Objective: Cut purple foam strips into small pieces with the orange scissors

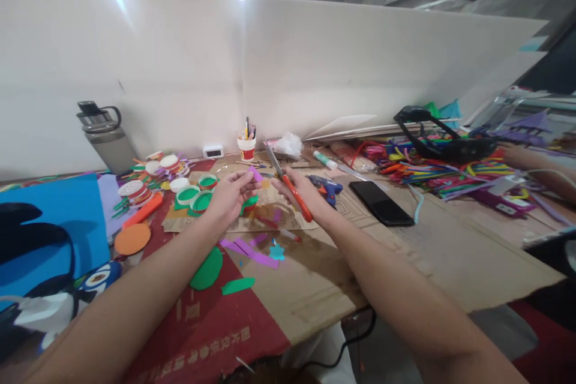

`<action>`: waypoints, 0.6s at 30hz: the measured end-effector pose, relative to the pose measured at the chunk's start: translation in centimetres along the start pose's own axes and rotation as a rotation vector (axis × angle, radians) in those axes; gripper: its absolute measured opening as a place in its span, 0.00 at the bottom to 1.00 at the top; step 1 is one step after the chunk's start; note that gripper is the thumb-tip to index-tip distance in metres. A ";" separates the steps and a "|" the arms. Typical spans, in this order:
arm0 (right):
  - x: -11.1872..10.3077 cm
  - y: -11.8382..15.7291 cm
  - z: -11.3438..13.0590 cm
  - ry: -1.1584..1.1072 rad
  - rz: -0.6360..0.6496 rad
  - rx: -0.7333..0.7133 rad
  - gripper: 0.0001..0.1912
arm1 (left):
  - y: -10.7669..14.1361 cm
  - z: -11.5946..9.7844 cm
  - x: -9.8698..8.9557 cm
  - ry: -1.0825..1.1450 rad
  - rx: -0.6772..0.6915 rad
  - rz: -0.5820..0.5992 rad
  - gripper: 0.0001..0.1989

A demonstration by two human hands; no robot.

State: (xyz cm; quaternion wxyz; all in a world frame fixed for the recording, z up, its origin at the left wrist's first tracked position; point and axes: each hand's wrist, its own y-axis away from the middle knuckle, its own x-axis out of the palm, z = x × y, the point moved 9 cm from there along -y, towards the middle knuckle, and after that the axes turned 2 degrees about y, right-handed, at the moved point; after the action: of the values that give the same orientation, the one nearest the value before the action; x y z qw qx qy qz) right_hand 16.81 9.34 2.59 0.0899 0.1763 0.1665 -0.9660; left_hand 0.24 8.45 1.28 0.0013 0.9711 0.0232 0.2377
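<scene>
My left hand (230,195) pinches a small purple piece (255,174) between thumb and fingertips. In my right hand (302,191) are orange-handled scissors (294,193), their blades pointing up and away, just right of the purple piece. Whether the blades are parted is hard to tell. Purple strips (254,252) and a blue star-like cutout (276,251) lie on the cardboard below my hands. A green circle (207,268) and a green strip (237,285) are nearer the front edge. Cups with green insides (201,201) stand beside my left hand, which partly hides them.
A grey bottle (108,141) and a cup of pens (247,147) stand by the white board. A blue glue gun (328,188), a glue stick (324,160) and a black phone (381,203) lie right of my hands. Another person's arm (540,169) reaches toward colourful strips at far right.
</scene>
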 end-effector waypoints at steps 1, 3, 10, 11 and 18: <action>0.5 0.2 0.4 0.001 0.046 -0.008 0.13 | 0.0 -0.4 0.0 0.016 0.010 -0.005 0.07; 1.4 0.8 1.3 0.054 0.119 -0.047 0.14 | -0.1 -1.3 -0.2 0.042 0.041 -0.019 0.07; 2.7 1.8 3.4 0.136 0.231 -0.172 0.16 | -0.1 -3.0 -0.8 0.075 0.110 -0.048 0.03; 2.8 1.8 3.4 0.141 0.241 -0.173 0.17 | -0.1 -3.0 -0.8 0.072 0.112 -0.050 0.03; 3.1 2.2 3.5 0.103 0.274 -0.135 0.16 | 0.0 -2.9 -0.5 0.051 0.114 -0.050 0.04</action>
State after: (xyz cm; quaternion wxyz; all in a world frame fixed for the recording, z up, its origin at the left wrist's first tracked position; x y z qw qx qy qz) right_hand 13.41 5.76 3.91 0.2238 0.2400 0.2096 -0.9211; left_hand -1.55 8.43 3.65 -0.0488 0.9623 0.0610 0.2604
